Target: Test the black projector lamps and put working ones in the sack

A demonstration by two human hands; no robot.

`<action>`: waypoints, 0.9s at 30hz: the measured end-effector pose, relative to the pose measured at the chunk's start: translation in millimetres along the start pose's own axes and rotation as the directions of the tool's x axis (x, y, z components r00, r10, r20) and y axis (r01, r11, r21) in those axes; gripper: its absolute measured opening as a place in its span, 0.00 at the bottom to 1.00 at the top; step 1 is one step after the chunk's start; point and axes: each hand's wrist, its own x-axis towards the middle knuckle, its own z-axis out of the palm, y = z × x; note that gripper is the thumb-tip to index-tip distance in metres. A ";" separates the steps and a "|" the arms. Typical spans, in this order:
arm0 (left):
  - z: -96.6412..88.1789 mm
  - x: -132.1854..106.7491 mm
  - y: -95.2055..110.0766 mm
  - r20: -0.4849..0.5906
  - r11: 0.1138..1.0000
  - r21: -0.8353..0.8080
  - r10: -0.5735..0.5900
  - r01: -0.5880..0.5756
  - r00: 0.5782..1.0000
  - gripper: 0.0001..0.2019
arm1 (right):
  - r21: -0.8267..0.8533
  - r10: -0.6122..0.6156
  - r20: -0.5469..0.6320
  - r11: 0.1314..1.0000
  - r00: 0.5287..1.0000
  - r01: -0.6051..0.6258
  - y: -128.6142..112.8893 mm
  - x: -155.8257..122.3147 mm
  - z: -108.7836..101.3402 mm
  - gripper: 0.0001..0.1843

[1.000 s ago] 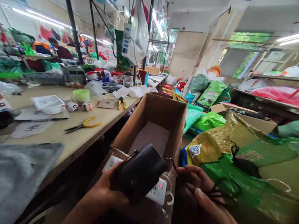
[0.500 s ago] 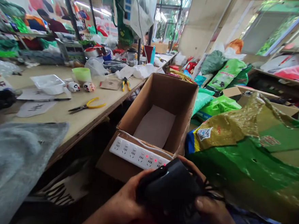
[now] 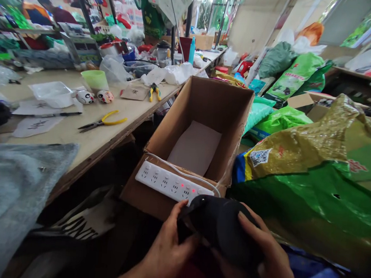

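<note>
A black, soft, rounded object [image 3: 220,226] sits low in the middle of the view, gripped from both sides. My left hand [image 3: 166,250] wraps its left edge with the thumb up along it. My right hand [image 3: 264,256] curls over its right side from above. Just beyond it a white power strip [image 3: 169,183] with red lights lies across the near edge of an open cardboard box [image 3: 213,105], which has a pale sheet on its floor.
A long workbench [image 3: 86,142] runs along the left with yellow-handled pliers [image 3: 106,121], a green cup [image 3: 95,79], a clear tray [image 3: 52,93] and grey cloth [image 3: 12,199]. A large green and gold sack [image 3: 313,177] fills the right; more bags and boxes lie behind.
The black object came down from in front of the box to my lap. My right hand, first apart on the sack's black cords, now grips it too. The view tilted downward.
</note>
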 end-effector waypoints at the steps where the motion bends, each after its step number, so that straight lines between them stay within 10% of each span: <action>1: 2.8 -1.9 0.3 -0.010 1.000 0.020 0.003 -0.002 1.000 0.28 | -0.032 -0.020 0.004 0.999 1.000 0.020 6.7 2.2 -3.2 0.20; 7: -4.8 -1.9 3.5 0.017 0.999 0.030 -0.029 0.029 0.999 0.24 | -0.122 -0.021 -0.178 0.993 0.984 -0.001 -4.6 16.9 13.0 0.29; 12: -54.5 1.5 12.0 -0.146 0.990 0.003 -0.136 0.138 0.980 0.29 | 0.382 0.178 -0.288 0.923 0.941 -0.058 -15.0 14.2 3.3 0.07; 21: -109.0 -20.7 19.1 -0.185 0.957 0.123 -0.236 0.261 0.954 0.29 | 0.725 0.218 0.154 0.638 0.964 -0.260 7.2 -25.0 0.9 0.24; 27: -136.7 -30.5 26.5 -0.284 0.980 0.055 -0.169 0.192 0.944 0.25 | 0.548 0.516 0.521 0.408 0.680 -0.730 2.8 -47.3 5.2 0.29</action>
